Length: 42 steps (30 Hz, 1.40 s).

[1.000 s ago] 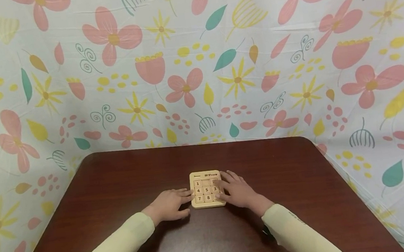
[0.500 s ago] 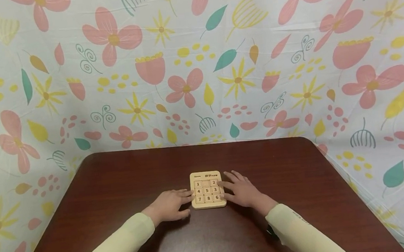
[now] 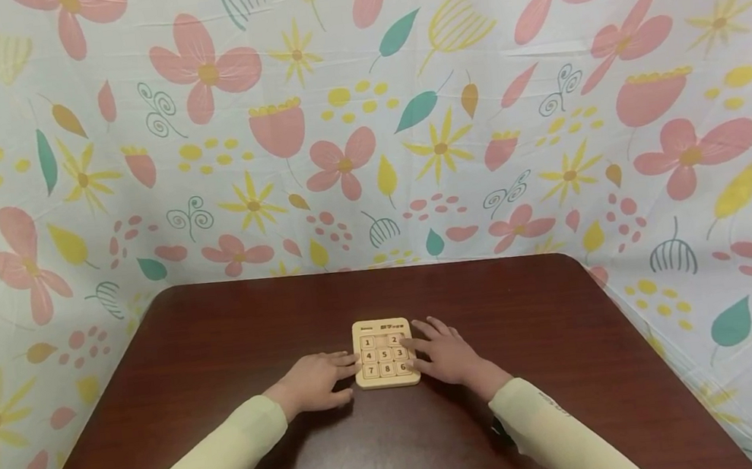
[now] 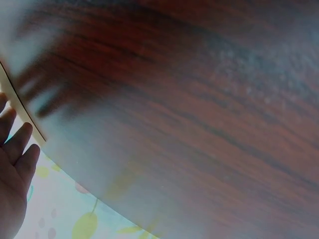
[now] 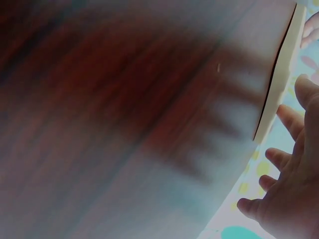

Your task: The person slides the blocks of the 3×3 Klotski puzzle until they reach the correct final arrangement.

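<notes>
A pale wooden sliding number puzzle point(image 3: 380, 384) lies flat on the table, its numbered tiles facing up. Its top row shows the 1 tile point(image 3: 367, 342), a gap, and the 2 tile point(image 3: 394, 339), which sits partly over into that gap. My left hand point(image 3: 314, 382) has its fingers stretched out, tips at the puzzle's left edge. From the right, my right hand point(image 3: 449, 355) reaches over with spread fingers; a fingertip touches the 2 tile's right side and the thumb is near the 6 tile point(image 3: 402, 367). Both wrist views show the puzzle's side edge-on beside the fingers.
The dark reddish-brown table point(image 3: 273, 306) has rounded far corners and a glossy top. Behind it and along both sides hangs a white cloth point(image 3: 332, 78) printed with flowers and leaves.
My right hand drew back a little to the right, then moved in to the left again. The 2 tile has slid slightly left. My left hand has stayed in place.
</notes>
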Tool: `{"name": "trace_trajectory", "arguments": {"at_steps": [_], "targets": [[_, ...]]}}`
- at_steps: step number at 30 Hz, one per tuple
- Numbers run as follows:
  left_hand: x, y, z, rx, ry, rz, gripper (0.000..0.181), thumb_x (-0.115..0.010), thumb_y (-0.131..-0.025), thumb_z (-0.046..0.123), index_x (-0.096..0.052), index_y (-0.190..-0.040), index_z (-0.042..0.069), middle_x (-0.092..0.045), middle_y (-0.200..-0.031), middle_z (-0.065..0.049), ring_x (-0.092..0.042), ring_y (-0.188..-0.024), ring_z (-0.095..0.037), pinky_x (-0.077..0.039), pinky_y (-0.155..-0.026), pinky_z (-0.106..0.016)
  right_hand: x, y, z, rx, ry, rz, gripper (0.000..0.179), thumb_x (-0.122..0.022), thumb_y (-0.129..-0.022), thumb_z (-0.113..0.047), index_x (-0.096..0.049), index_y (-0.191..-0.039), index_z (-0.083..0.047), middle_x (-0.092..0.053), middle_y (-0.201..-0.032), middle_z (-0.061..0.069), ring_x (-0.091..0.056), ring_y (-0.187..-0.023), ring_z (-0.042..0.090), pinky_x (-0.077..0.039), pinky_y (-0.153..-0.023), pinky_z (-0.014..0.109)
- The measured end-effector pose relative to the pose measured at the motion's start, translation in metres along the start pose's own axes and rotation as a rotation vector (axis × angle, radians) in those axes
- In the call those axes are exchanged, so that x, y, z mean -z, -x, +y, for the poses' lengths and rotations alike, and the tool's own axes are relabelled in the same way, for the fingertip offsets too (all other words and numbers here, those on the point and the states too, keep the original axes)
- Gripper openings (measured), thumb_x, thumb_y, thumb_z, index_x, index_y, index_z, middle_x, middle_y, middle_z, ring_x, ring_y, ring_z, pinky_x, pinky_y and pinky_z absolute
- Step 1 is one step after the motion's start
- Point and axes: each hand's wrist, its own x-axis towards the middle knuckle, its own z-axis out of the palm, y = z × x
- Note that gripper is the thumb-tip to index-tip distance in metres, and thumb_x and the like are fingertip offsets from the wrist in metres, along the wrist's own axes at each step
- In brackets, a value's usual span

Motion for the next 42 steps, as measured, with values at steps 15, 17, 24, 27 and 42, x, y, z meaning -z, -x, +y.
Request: {"name": "trace_trajectory", "arguments": {"at_steps": [15,17,24,27,42], "targets": [[0.0,0.001,0.001,-0.001,0.003,0.011,0.051,-0.06,-0.096,0.037,-0.063,-0.143,0.015,-0.059,-0.152,-0.003,-0.058,-0.14,-0.025,-0.052,-0.109,-0.043,-0.005,-0.007,-0.013,-0.015,0.007,-0.022,0.05,-0.057,-0.102,-0.044,-0.057,-0.148,-0.025,-0.039,-0.164,0.017,-0.027,-0.155,0.047,-0.031,-0.117,0.071],[0.0,0.001,0.001,0.004,0.004,0.008,0.051,-0.06,-0.096,0.036,-0.063,-0.143,0.015,-0.059,-0.152,-0.002,-0.058,-0.14,-0.025,-0.052,-0.109,-0.043,-0.005,-0.008,-0.014,-0.016,0.011,-0.035,0.05,-0.056,-0.103,-0.044,-0.056,-0.149,-0.026,-0.038,-0.164,0.017,-0.026,-0.155,0.046,-0.03,-0.118,0.071],[-0.001,0.001,0.001,0.008,0.011,0.007,0.051,-0.06,-0.096,0.037,-0.063,-0.143,0.015,-0.059,-0.152,-0.002,-0.058,-0.14,-0.025,-0.053,-0.108,-0.043,-0.005,-0.011,-0.016,-0.013,0.036,-0.05,0.05,-0.055,-0.103,-0.044,-0.056,-0.149,-0.026,-0.038,-0.165,0.016,-0.025,-0.156,0.045,-0.03,-0.119,0.07],[-0.002,0.001,0.0,0.01,0.01,0.005,0.051,-0.061,-0.096,0.037,-0.063,-0.143,0.016,-0.059,-0.152,-0.002,-0.057,-0.14,-0.025,-0.053,-0.108,-0.043,-0.004,-0.012,-0.017,-0.007,0.039,-0.053,0.05,-0.055,-0.103,-0.045,-0.056,-0.15,-0.026,-0.037,-0.165,0.016,-0.025,-0.156,0.045,-0.03,-0.119,0.07],[-0.002,-0.002,-0.001,-0.013,-0.015,0.02,0.051,-0.06,-0.096,0.037,-0.063,-0.142,0.016,-0.059,-0.151,-0.002,-0.059,-0.139,-0.024,-0.053,-0.108,-0.042,-0.003,-0.014,-0.014,-0.012,0.019,-0.055,0.05,-0.054,-0.103,-0.046,-0.055,-0.149,-0.028,-0.036,-0.166,0.015,-0.024,-0.157,0.044,-0.028,-0.12,0.07]]}}
